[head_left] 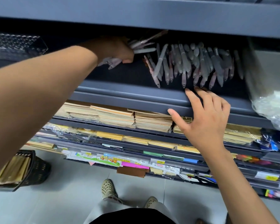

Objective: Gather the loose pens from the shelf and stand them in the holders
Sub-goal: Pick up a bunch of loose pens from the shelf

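pens: blurred | clear container: cut by left edge | plastic bag: cut by right edge

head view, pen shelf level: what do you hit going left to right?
clear plastic box → left hand gripping a bundle of grey pens → loose pile of grey pens lying flat → crinkled clear plastic bag

One head-worn wide-angle camera looks forward and down, close to the dark shelf across the frame's middle; floor tiles and the wearer's shoes fill the bottom edge.
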`<state>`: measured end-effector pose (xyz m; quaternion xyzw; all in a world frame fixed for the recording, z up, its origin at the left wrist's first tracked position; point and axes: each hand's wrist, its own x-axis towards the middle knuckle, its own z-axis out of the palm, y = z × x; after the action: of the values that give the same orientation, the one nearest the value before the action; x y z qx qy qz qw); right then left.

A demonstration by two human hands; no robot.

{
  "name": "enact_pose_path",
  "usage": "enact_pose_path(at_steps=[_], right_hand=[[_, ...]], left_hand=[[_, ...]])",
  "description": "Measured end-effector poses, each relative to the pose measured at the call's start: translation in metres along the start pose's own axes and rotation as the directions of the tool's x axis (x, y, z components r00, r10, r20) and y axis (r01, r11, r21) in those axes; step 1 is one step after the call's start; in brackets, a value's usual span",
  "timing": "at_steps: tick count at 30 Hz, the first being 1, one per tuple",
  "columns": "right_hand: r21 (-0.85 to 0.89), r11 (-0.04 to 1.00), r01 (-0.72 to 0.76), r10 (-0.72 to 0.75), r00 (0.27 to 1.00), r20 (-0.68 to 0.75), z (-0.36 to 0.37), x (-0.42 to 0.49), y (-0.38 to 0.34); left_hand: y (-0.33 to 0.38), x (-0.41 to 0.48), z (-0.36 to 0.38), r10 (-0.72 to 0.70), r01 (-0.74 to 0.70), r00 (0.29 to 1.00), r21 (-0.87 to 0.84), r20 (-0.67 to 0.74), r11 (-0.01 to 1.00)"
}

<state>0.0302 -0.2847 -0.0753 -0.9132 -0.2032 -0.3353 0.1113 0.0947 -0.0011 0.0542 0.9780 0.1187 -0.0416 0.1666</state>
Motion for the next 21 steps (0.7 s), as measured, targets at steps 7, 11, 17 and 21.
enact_pose_path(at_steps=[7,11,17,21], right_hand=[[0.345,0.905,-0.251,0.243,0.968,0.067,-0.019,0.02,-0.021],[0.362,0.917,-0.165,0.17,0.985,0.017,-0.022,0.047,-0.056],[0.297,0.947,-0.121,0.055,0.974,0.22,-0.002,0.114,-0.082],[0.224,0.974,-0.033,-0.061,0.915,0.398,0.023,0.15,-0.082]], left_hand=[[-0.042,0.011,-0.007,-0.01,0.003,0.998,0.096,0.07,0.995],[-0.054,0.005,-0.01,-0.02,0.012,0.998,0.15,0.053,0.989],[-0.065,0.003,-0.007,-0.008,0.017,0.998,0.163,-0.056,0.987],[-0.07,0.004,-0.009,0.032,-0.023,0.998,0.168,-0.048,0.986]])
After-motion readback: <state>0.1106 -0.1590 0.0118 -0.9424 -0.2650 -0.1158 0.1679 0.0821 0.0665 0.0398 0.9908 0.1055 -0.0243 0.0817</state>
